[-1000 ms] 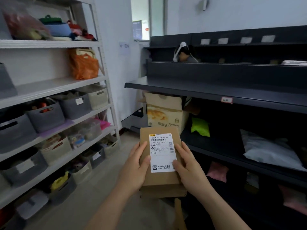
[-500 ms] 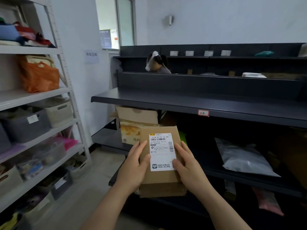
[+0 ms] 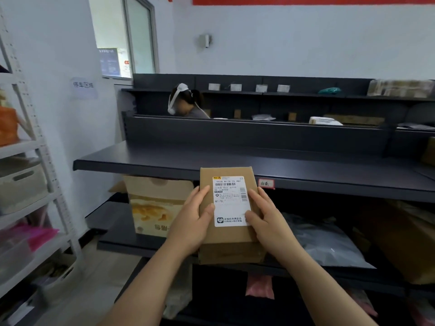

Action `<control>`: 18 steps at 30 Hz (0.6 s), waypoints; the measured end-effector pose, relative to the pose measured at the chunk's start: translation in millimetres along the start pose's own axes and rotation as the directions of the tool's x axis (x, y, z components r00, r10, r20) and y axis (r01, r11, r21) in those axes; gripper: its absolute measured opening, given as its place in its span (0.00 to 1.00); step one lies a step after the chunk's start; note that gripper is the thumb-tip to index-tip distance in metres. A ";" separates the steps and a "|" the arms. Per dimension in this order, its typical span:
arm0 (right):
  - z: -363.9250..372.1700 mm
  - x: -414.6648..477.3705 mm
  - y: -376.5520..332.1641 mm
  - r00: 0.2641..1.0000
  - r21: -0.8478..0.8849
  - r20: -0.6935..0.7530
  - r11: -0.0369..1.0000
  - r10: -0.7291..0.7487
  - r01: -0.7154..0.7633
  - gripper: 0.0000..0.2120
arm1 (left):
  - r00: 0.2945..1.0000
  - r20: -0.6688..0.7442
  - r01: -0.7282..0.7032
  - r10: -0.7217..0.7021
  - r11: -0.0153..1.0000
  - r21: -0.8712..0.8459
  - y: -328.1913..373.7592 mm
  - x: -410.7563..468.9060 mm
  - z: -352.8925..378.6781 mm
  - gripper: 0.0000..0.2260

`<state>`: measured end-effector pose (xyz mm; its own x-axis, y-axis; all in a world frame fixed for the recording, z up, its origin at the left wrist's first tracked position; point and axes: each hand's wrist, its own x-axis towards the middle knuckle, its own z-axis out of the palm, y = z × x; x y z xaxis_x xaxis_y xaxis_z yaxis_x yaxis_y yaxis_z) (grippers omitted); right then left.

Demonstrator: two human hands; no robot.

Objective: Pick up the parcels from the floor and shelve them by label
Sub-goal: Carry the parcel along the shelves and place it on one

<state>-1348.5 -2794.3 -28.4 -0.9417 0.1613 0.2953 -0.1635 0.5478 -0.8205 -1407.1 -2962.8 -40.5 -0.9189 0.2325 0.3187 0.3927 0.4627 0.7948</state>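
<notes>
Both hands, left (image 3: 193,222) and right (image 3: 268,222), grip a labelled cardboard parcel (image 3: 227,231) near the dark shelf (image 3: 164,161)

Brown cardboard parcel (image 3: 227,234), white label (image 3: 231,200) face-up w/ barcode, "N178"; held before dark shelf (image 3: 306,171).

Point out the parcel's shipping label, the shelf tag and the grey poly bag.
shipping label (image 3: 231,201), head view, white middle
shelf tag (image 3: 266,183), head view, its handwritten face
grey poly bag (image 3: 329,245), head view, its upper surface
</notes>
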 end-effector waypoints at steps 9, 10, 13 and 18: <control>-28.0 72.8 -28.9 0.989 -0.075 -0.145 0.997 0.019 -0.030 0.26 | 0.990 0.054 -0.126 0.129 0.990 -0.061 27.2 96.2 -9.0 0.22; -30.8 80.4 -32.4 0.987 -0.082 -0.161 0.996 0.023 -0.036 0.26 | 0.988 0.062 -0.139 0.143 0.988 -0.061 30.1 107.1 -11.1 0.22; -41.0 103.0 -42.5 0.982 -0.098 -0.186 0.993 0.040 -0.059 0.26 | 0.981 0.087 -0.168 0.174 0.984 -0.065 39.9 138.7 -14.9 0.23; -64.6 138.7 -59.8 0.974 -0.105 -0.219 0.991 0.056 -0.080 0.26 | 0.971 0.096 -0.210 0.218 0.974 -0.085 64.4 184.4 -11.3 0.22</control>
<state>-1450.3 -2751.7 93.3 -0.8620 0.3673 0.3493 -0.0556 0.6165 -0.7854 -1551.7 -2899.7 75.2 -0.8035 0.4086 0.4329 0.5721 0.3289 0.7514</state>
